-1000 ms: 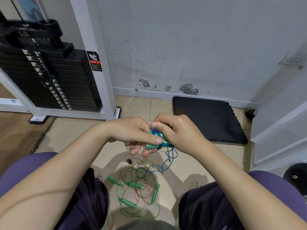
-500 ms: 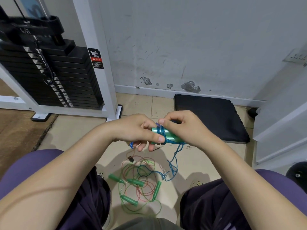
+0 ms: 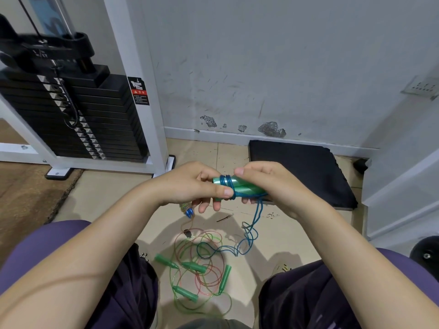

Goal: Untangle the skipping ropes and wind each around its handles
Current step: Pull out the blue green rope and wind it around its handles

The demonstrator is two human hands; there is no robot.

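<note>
With the left hand [image 3: 190, 186] gripping the green handles [image 3: 237, 187] and the right hand [image 3: 268, 184] pinching the blue rope [image 3: 257, 210] against them, I'd lay each turn snug beside the last, feeding slack up from the floor tangle [image 3: 202, 269] below.

Soft, even indoor light falls from above, casting faint shadows of the arms on the floor around the tangled ropes [image 3: 202, 264], with wide-angle bending toward the edges and slight blur throughout

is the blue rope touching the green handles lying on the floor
Apart. The head view shows the blue rope hanging to the floor and looping short of the green handles, bare tile between them.
</note>
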